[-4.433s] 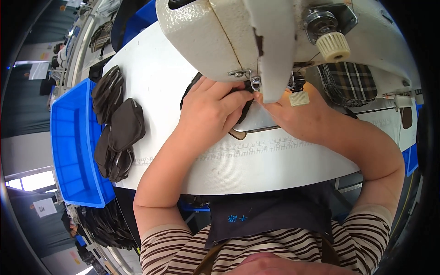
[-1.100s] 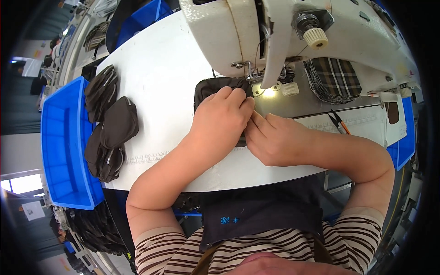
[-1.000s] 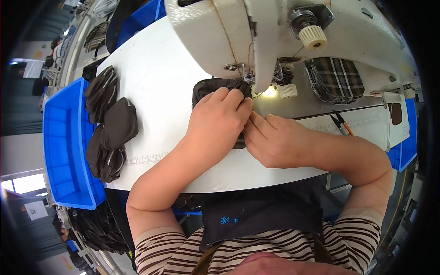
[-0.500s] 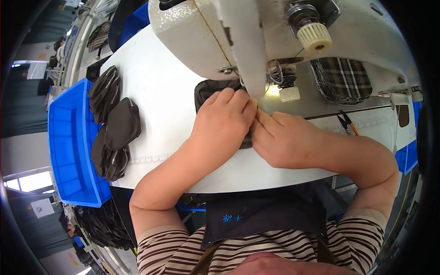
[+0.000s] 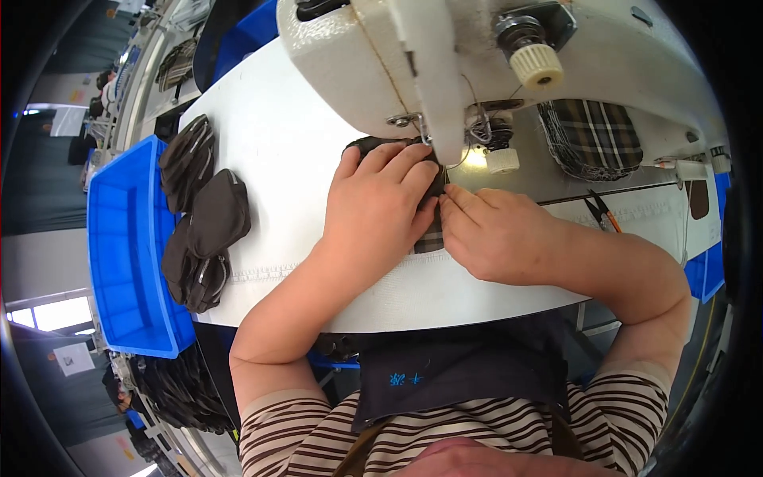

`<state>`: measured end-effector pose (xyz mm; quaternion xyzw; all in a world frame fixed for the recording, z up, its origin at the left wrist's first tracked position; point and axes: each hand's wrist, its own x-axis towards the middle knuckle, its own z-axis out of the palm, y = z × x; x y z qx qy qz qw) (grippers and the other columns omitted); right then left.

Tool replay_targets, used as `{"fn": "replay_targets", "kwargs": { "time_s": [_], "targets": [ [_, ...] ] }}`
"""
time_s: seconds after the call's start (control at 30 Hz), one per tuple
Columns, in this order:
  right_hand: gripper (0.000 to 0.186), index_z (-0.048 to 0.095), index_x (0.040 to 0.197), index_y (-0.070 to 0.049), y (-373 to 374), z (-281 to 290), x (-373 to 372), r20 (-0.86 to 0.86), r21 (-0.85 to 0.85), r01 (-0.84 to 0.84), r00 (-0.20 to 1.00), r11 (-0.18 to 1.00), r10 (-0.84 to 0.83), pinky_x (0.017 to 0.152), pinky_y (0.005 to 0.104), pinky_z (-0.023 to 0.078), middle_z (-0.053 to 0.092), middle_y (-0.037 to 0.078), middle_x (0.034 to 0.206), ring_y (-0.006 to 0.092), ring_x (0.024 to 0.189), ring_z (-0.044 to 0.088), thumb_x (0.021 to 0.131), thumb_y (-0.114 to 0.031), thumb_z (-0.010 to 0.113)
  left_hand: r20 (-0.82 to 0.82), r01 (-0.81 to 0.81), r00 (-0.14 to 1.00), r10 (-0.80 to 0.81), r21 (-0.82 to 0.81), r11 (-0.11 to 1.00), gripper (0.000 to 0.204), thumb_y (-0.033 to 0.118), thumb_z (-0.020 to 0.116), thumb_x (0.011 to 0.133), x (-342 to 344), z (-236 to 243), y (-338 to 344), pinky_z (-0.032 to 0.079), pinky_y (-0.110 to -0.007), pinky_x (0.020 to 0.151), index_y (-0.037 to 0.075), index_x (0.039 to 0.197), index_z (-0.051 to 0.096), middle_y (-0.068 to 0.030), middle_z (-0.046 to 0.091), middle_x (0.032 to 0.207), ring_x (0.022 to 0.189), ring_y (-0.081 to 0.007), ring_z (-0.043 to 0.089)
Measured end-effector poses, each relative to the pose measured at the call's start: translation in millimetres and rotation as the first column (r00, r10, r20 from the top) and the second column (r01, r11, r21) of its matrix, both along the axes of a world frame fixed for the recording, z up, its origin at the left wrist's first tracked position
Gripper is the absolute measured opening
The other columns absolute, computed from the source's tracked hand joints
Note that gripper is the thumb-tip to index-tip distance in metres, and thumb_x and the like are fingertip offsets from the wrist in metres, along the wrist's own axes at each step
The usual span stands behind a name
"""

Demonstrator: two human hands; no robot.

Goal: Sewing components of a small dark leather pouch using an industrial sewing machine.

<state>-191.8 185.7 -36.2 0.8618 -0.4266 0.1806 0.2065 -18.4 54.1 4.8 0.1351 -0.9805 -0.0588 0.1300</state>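
A dark brown fabric pouch (image 5: 364,145) lies under the needle area of the white sewing machine (image 5: 342,75), mostly covered by my hands. Plaid cloth (image 5: 430,242) shows at its near end, below my left thumb. My left hand (image 5: 375,205) rests on top of the pouch with its fingers spread. Just to the right, my right hand (image 5: 497,234) pinches the pouch's right edge between thumb and fingers, close to the presser foot. The fingertips hide the exact spot held.
Several finished-looking brown pouches (image 5: 218,215) with zips lie at the table's left, beside a blue bin (image 5: 181,326). Right of the needle sits a stack of plaid pieces (image 5: 594,141). Thread snips (image 5: 606,213) with orange on the handle lie near my right forearm. A ruler strip (image 5: 266,273) runs along the table.
My left hand has opened from a bunched grip beside my right hand and now lies spread over the pouch. More plaid cloth shows below it. The right hand has barely shifted.
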Motion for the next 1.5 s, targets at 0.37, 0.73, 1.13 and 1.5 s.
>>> {"fn": "replay_targets", "kwargs": {
  "time_s": [0.37, 0.73, 1.13, 1.5],
  "targets": [
    [0.022, 0.074, 0.083, 0.002, 4.0, 0.0, 3.3, 0.013, -0.015, 0.008, 1.000, 1.000, -0.008, 0.069, 0.0364, 0.060, 0.074, 0.024, 0.095, 0.0357, 0.092, 0.074, 0.075, -0.019, 0.070, 0.023, -0.157, 0.987, 0.162, 0.418, 0.895, 0.045, -0.009, 0.061, 0.084, 14.8, 17.6, 2.7, 0.055, -0.034, 0.074, 0.003, 0.127, 0.062, -0.0127, 0.071, 0.111, 0.086, -0.0304, 0.071],
    [0.023, 0.074, 0.084, 0.003, 4.2, -5.6, 12.2, 0.059, -0.029, 0.072, 0.996, 0.997, -0.070, 0.067, 0.0351, 0.059, 0.072, 0.023, 0.089, 0.0345, 0.086, 0.072, 0.075, -0.018, 0.070, -0.216, -0.132, 0.956, 0.200, 0.294, 0.947, 0.031, 0.003, 0.074, 0.088, -3.2, -15.4, 5.4, 0.053, -0.042, 0.072, 0.004, 0.117, 0.064, -0.0142, 0.068, 0.100, 0.085, -0.0366, 0.067],
    [0.026, 0.074, 0.087, 0.005, 16.5, 4.6, 9.9, -0.140, -0.011, 0.031, 0.990, 0.999, -0.032, 0.068, 0.0387, 0.058, 0.074, 0.026, 0.093, 0.0391, 0.090, 0.074, 0.078, -0.018, 0.067, -0.138, 0.191, 0.970, -0.201, -0.083, 0.978, 0.036, 0.007, 0.083, 0.064, 0.8, -1.1, 4.3, 0.058, -0.036, 0.079, 0.007, 0.099, 0.078, -0.0038, 0.070, 0.098, 0.091, -0.0240, 0.068],
    [0.024, 0.074, 0.083, 0.003, 17.5, 2.3, 16.3, -0.037, -0.006, -0.022, 0.999, 1.000, 0.022, 0.071, 0.0384, 0.056, 0.072, 0.021, 0.087, 0.0362, 0.088, 0.070, 0.080, -0.020, 0.066, -0.075, 0.208, 0.976, -0.206, 0.015, 0.978, 0.034, 0.002, 0.081, 0.068, 5.1, -1.5, 4.9, 0.061, -0.033, 0.079, 0.006, 0.102, 0.077, -0.0039, 0.076, 0.106, 0.095, -0.0231, 0.072]
  ]
}}
